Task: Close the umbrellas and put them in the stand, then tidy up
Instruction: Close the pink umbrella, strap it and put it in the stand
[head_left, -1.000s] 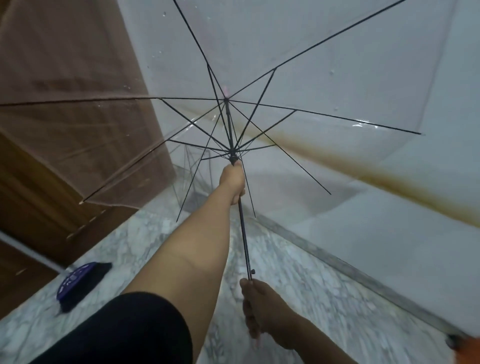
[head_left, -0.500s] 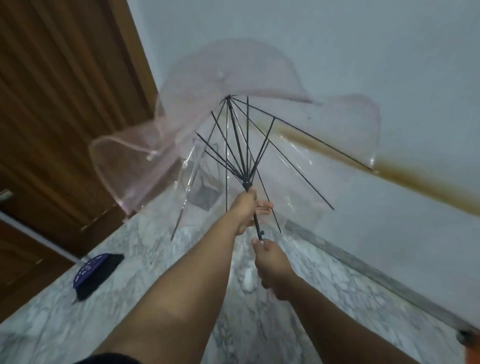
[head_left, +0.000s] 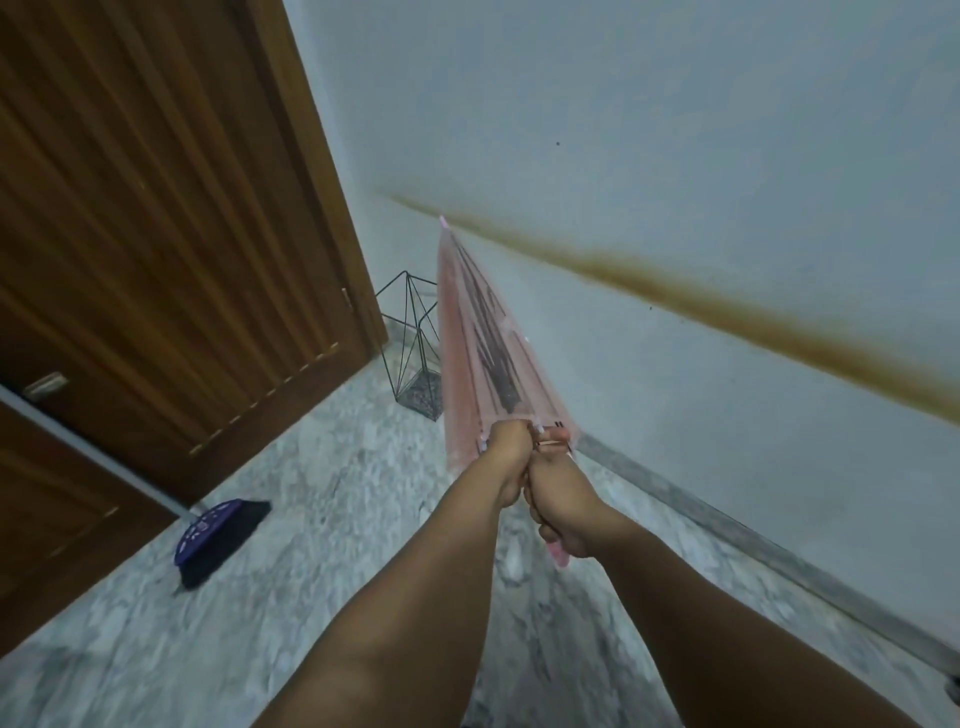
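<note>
A pale wall (head_left: 675, 130) fills the upper right of the frame, crossed by a brown stain (head_left: 727, 306) slanting down to the right. A wooden door (head_left: 156, 234) takes up the upper left. A grey marble floor (head_left: 260, 623) spreads across the bottom. Two bare forearms reach up from the lower edge to the centre. A pink see-through umbrella (head_left: 478, 353), folded shut, stands at the centre, its tip pointing up against the wall. The left hand (head_left: 506, 457) grips the lower rim of the folded canopy, fingers curled round it. The right hand (head_left: 558, 499), touching the left, is curled tight round the pink handle just below. A black wire stand (head_left: 410, 338) sits in the corner behind the umbrella, beside the door. A purple broom head (head_left: 218, 535) lies on the floor at lower left.
</note>
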